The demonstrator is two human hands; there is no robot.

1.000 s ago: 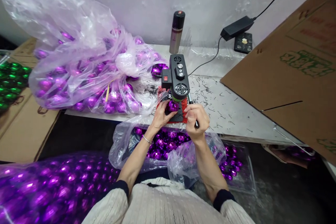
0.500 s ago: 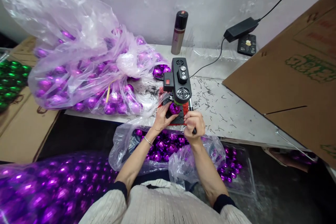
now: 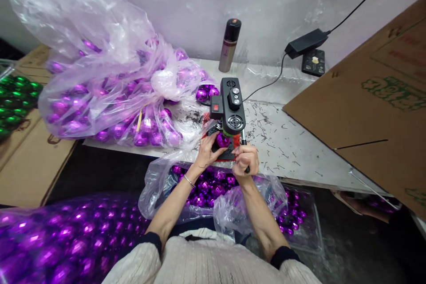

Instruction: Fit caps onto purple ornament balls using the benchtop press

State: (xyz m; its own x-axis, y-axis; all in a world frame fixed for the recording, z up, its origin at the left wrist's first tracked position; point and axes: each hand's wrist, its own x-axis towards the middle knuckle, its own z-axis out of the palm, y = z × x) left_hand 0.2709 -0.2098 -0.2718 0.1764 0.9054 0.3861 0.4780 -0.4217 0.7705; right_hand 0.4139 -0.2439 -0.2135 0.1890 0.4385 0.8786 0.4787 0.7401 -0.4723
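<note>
Well, far to the left of our grip lay green balls (image 3: 16,97), and nearer to it, on the bench, sat a clear plastic bag (image 3: 100,44) full of shiny purple balls. Just on the body side of our hands, an open bag (image 3: 153,186) held more of them, loose. Our left hand (image 3: 205,153) had thumb and fingers around one purple ball (image 3: 222,140), which sat on the dark base (image 3: 226,155) directly beneath the head of a black device (image 3: 233,102) — whether ball and head touched, we could not tell. Beyond the grip, a spray can (image 3: 229,46) stood upright near the wall. Our right hand (image 3: 246,159) was clenched round the black lever grip (image 3: 247,169) beside the base. Dark scraps (image 3: 262,117) littered the bench to the right of that fist; farther right and lower was a tray (image 3: 320,230) with purple balls, and beyond them rose a big carton (image 3: 353,97).

As for progress, we judged this ball to be mid-step: it was placed and steadied, with the lever in hand, but not yet out from under the head. Plenty of balls lay on both sides of our grip — which were finished and which remained, we could not tell.
</note>
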